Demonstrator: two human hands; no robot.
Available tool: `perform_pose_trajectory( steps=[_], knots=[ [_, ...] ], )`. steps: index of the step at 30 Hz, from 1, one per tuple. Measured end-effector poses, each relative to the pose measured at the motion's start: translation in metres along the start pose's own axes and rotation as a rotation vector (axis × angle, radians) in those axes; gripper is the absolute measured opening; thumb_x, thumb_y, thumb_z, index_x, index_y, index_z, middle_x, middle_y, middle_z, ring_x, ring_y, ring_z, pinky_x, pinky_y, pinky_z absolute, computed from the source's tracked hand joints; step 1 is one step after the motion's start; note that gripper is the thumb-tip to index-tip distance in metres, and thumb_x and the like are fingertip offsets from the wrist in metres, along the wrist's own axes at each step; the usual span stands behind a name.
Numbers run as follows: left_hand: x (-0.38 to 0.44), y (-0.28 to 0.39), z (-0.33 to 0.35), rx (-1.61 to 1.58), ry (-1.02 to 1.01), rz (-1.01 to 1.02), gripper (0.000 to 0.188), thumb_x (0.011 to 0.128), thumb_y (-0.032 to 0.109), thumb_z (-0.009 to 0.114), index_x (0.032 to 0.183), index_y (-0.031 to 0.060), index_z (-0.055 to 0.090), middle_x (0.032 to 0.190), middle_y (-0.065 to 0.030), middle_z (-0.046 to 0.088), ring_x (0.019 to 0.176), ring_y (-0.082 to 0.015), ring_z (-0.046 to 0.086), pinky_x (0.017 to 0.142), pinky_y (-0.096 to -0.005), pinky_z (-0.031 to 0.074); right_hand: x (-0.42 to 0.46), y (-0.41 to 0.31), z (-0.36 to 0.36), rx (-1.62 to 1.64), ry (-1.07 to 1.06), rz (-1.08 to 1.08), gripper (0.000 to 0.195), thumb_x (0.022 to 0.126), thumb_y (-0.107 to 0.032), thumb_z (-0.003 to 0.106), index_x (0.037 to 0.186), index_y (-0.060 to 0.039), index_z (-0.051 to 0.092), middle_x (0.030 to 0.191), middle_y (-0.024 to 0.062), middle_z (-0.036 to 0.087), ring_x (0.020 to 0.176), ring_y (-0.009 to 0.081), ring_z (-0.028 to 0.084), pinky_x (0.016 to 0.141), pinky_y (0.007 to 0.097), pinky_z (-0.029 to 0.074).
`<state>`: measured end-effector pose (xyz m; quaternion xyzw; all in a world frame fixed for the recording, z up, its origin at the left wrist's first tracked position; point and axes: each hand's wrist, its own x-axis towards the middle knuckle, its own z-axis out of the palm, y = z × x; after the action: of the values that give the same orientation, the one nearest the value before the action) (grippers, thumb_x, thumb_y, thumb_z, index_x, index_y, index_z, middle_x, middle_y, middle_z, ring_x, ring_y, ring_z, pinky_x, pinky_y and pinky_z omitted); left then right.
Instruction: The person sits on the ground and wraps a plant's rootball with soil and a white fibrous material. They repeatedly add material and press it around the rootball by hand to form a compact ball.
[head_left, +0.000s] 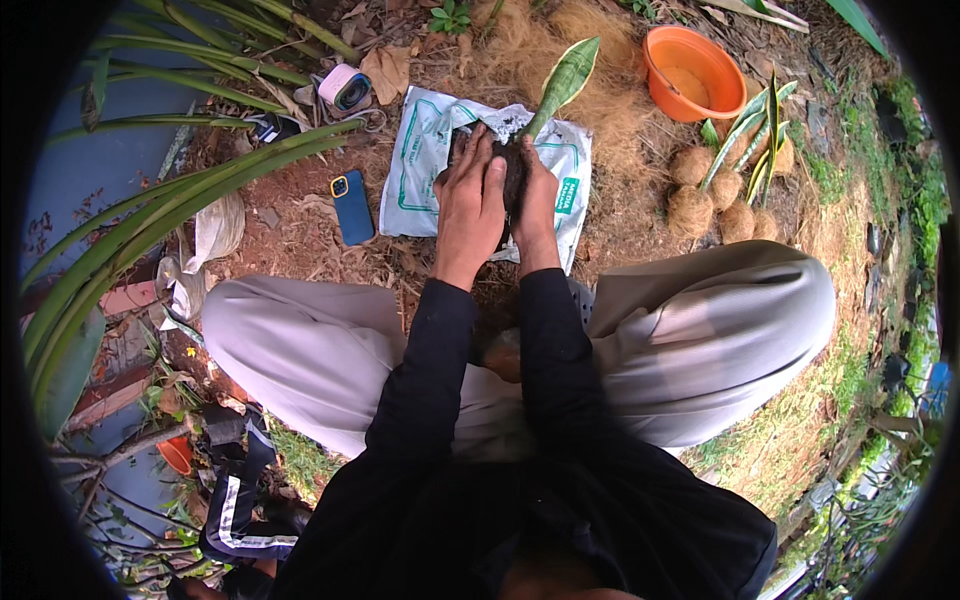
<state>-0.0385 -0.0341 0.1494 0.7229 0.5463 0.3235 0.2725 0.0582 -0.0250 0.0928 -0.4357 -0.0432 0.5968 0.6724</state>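
Note:
A white plastic potting-mix bag (420, 172) with green print lies on the ground before me, its top torn open to dark soil (514, 169). My left hand (472, 199) rests palm down on this soil, thumb apart from the extended fingers. Along the soil's right side is my right hand (538, 210), turned on edge, with its fingertips at the base of a snake plant leaf (566, 79). The leaf is green with pale yellow margins and leans up to the right. Its roots are hidden, and I cannot tell whether the right hand grips it.
An orange bucket (686, 75) stands at upper right, below loose fibre (592, 90). Several fibre-wrapped balls (694, 210), some bearing snake plant leaves, sit right. A blue phone (352, 208) and a pink camera-like device (345, 88) lie left. Long leaves (187, 191) arch in; another person's sleeve (232, 517) shows lower left.

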Motion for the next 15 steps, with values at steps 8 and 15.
perform_pose_trajectory(
  steps=[8,15],
  knots=[
    [-0.005,0.004,0.004,-0.268,-0.032,-0.086,0.039,0.106,0.018,0.04,0.134,-0.0027,0.057,0.137,-0.021,0.059,0.129,-0.0341,0.055,0.108,-0.0381,0.042,0.006,0.007,-0.014,0.245,-0.127,0.126,0.028,0.103,-0.027,0.05,0.112,-0.0042,0.064,0.104,0.0078,0.07,0.095,0.0188,0.066,0.088,0.032,0.053],
    [0.001,0.003,0.0,-0.161,0.122,0.027,0.033,0.104,0.019,0.047,0.123,-0.0003,0.066,0.126,-0.0185,0.066,0.12,-0.0365,0.061,0.102,-0.0394,0.043,0.003,0.002,-0.009,0.153,-0.124,0.075,0.029,0.097,-0.022,0.058,0.113,0.001,0.065,0.104,0.0088,0.067,0.093,0.0188,0.064,0.084,0.0311,0.052]
  ],
)
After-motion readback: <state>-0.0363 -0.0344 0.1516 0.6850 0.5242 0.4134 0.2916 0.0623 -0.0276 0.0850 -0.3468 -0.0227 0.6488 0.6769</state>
